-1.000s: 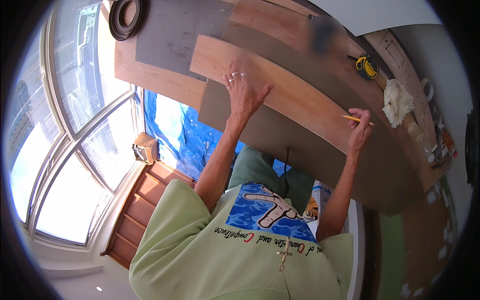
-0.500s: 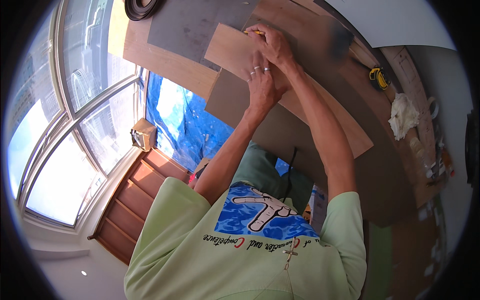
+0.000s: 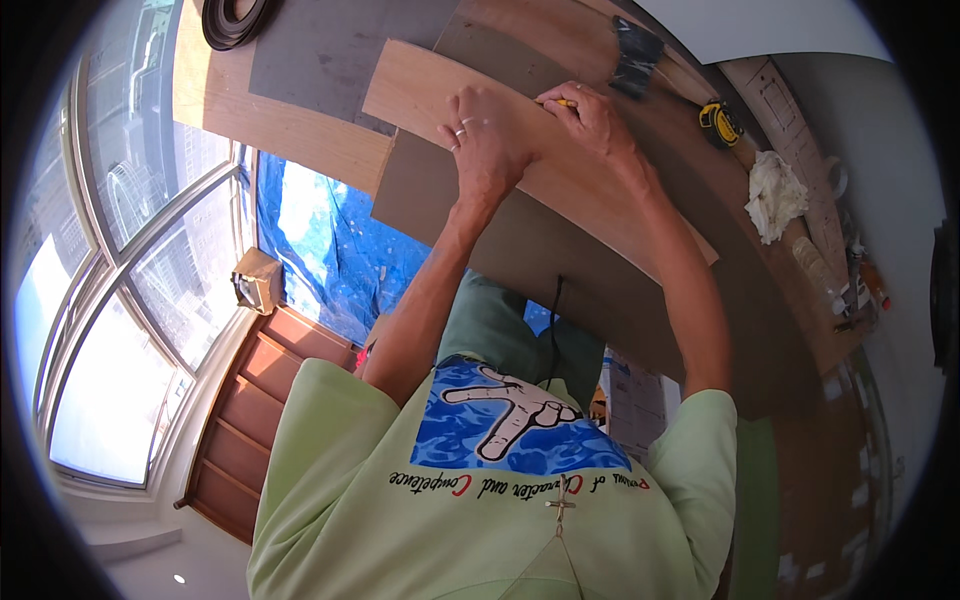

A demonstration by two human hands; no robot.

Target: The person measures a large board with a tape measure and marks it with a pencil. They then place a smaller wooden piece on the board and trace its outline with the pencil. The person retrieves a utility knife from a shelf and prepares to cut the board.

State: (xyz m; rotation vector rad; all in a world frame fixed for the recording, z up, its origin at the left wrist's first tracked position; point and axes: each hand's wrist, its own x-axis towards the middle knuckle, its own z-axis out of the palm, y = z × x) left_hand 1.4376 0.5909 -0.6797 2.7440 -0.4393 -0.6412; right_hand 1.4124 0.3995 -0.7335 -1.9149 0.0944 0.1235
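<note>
A long, narrow light-brown wood board [image 3: 570,195] lies slanted across a larger dark grey-brown sheet [image 3: 620,255]. My left hand [image 3: 490,150], with rings on its fingers, rests on the board's left half. Its fingers are spread and partly bent against the wood, slightly blurred. At the board's far edge, my right hand [image 3: 602,125] grips a yellow pencil [image 3: 566,102]. The pencil's tip points left, close to that edge; whether it touches the wood I cannot tell.
Further left lie a grey sheet [image 3: 330,65], a pale wood panel [image 3: 300,130] and a dark coiled strip [image 3: 236,22]. A yellow-black tape measure [image 3: 719,124] and a crumpled white cloth [image 3: 775,197] sit on the right. Blue sheeting [image 3: 335,250] spreads beside the windows.
My right hand has slid with the pencil rightward along the board's far edge, away from the left end. My left hand stays on the board, its fingers more bent. The whole view has shifted.
</note>
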